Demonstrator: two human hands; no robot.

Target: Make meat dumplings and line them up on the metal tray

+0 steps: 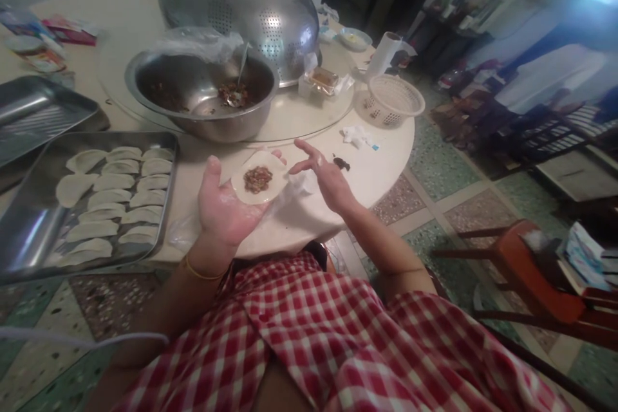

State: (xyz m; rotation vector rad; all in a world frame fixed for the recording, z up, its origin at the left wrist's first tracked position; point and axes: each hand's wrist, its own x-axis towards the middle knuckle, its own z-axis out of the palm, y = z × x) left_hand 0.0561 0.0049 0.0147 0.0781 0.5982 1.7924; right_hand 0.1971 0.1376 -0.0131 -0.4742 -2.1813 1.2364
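Note:
On the upturned palm of my left hand [224, 209] lies a round dumpling wrapper [275, 183] with a mound of chopped filling [257, 179] at its middle. My right hand [328, 177] is just right of the wrapper, its fingers apart and holding nothing; one fingertip is at or close to the wrapper's edge, and I cannot tell if it touches. A metal tray [29, 232] to the left carries rows of folded dumplings [114, 182]. Beyond my hands stands a steel bowl [212, 122] with some filling and a spoon [243, 64] inside.
A large perforated metal lid [284, 0] stands behind the bowl on the glass turntable [290, 125]. A white plastic basket [393, 100] and crumpled tissue [356, 136] are on the right. Another tray [43, 106] is at far left. A chair [531, 270] stands on the floor at right.

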